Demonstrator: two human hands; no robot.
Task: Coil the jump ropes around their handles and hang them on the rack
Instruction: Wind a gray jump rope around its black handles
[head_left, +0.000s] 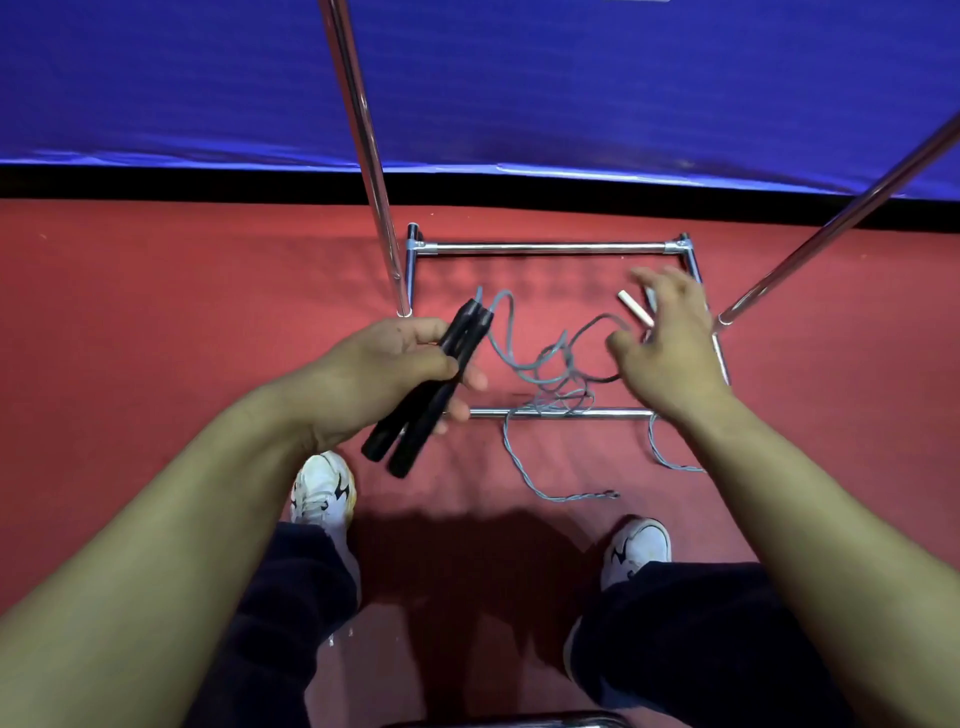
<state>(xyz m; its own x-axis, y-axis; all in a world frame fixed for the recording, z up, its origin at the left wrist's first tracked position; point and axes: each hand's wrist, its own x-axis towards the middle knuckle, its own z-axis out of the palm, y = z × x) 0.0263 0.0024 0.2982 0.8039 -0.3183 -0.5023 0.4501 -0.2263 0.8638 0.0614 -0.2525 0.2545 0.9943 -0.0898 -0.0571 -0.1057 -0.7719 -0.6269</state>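
Head view looked down on the red floor (156, 322), where the chrome rack (545, 248) stood. Inside its base the grey rope (556, 371) lay tangled, trailing toward the shoes. The left hand (384, 371) gripped both black handles (426, 395), pointing away toward the rack. The right hand (670, 338), nearer the tangle, hovered above it with fingers spread, blurred.

Red floor (156, 312), blue wall padding (571, 78)

Bare forearms, dark trousers (691, 639), white trainers (323, 491).
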